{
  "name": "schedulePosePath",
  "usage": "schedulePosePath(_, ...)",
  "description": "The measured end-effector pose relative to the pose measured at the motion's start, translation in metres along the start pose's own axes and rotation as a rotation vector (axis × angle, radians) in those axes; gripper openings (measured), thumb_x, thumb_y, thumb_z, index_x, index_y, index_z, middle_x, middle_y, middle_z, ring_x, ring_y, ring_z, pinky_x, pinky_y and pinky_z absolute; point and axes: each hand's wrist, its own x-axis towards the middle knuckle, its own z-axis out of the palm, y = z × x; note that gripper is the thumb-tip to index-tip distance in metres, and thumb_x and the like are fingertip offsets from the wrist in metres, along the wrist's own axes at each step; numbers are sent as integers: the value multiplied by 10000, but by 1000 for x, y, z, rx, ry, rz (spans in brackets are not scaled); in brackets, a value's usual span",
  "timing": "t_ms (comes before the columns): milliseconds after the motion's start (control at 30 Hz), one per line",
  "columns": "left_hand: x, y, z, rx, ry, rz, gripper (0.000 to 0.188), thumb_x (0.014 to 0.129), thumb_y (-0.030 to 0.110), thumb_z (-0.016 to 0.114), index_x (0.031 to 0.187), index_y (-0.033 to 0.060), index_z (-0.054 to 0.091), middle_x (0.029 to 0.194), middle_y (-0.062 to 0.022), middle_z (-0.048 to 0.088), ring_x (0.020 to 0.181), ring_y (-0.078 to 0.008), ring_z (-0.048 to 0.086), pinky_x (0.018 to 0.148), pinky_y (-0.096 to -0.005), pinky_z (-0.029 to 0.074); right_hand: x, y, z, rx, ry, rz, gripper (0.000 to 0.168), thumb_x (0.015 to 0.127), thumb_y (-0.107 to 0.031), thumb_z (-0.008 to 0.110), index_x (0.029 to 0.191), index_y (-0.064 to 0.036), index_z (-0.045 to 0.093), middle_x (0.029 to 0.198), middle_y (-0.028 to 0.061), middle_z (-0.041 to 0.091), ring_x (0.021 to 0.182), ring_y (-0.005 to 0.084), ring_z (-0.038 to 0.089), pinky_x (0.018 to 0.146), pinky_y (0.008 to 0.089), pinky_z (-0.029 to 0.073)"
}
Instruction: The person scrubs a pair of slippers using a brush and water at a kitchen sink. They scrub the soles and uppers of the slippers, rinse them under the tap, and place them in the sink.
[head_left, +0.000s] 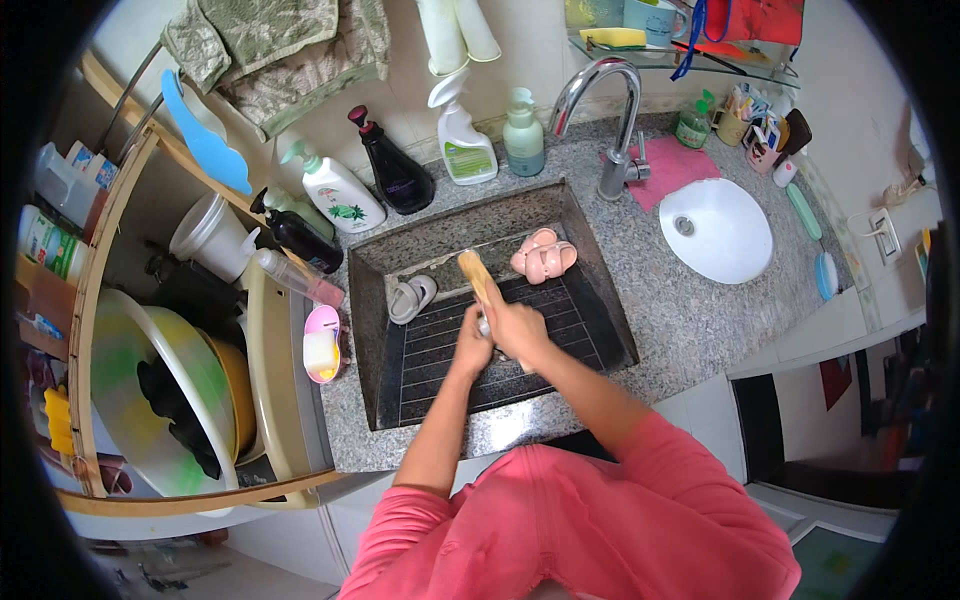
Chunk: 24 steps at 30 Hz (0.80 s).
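Note:
My right hand (517, 328) grips a wooden-handled tool (474, 268), perhaps a scrub brush; no bristles are visible. Close against it, my left hand (474, 349) is closed around a light grey object (484, 325), mostly covered by the fingers, so its kind cannot be told. Both hands are over the dark stone sink basin (491, 381), which has a grooved floor. A small grey clog (411, 298) lies in the basin to the left of my hands. To their right, a pair of small pink clogs (544, 256) rests near the back corner.
A chrome faucet (616, 161) rises behind the sink. Several bottles, including a white spray bottle (465, 142), line the back counter. A pink soap dish (322, 321) holds soap at the left. A white round basin (716, 231) is set in the granite counter (675, 337). A washing machine (281, 397) stands left.

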Motion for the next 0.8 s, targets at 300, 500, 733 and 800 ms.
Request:
schedulePosePath(300,-1,14,-31,-232,-87,-43,587,769,25,694,1240,60,347,1080,-79,554,999,-168,533,867,-304,444,-4,30,10,898,-231,198,493,933,-283,458,1392,-138,352,869,117,618,621,141,526,614,287,464)
schedulePosePath(500,16,-8,-34,-25,116,-123,653,707,39,724,1225,52,325,1138,-87,507,1031,-189,515,889,-305,426,-34,24,16,489,-120,-86,541,935,-298,464,1423,-167,270,819,203,643,676,323,634,593,398,489)
schedulePosePath(733,8,-11,9,-145,135,71,486,784,18,646,1218,58,431,1084,-68,554,972,-157,533,870,-293,431,-12,-7,-2,222,48,1,528,909,-277,440,1400,-199,263,699,247,612,610,431,593,561,528,468)
schedulePosePath(800,9,6,7,35,81,43,510,768,40,682,1213,58,433,1083,-68,556,983,-158,533,867,-298,434,9,-5,-10,225,-30,76,535,906,-279,435,1402,-212,245,716,250,615,633,437,596,585,537,470)
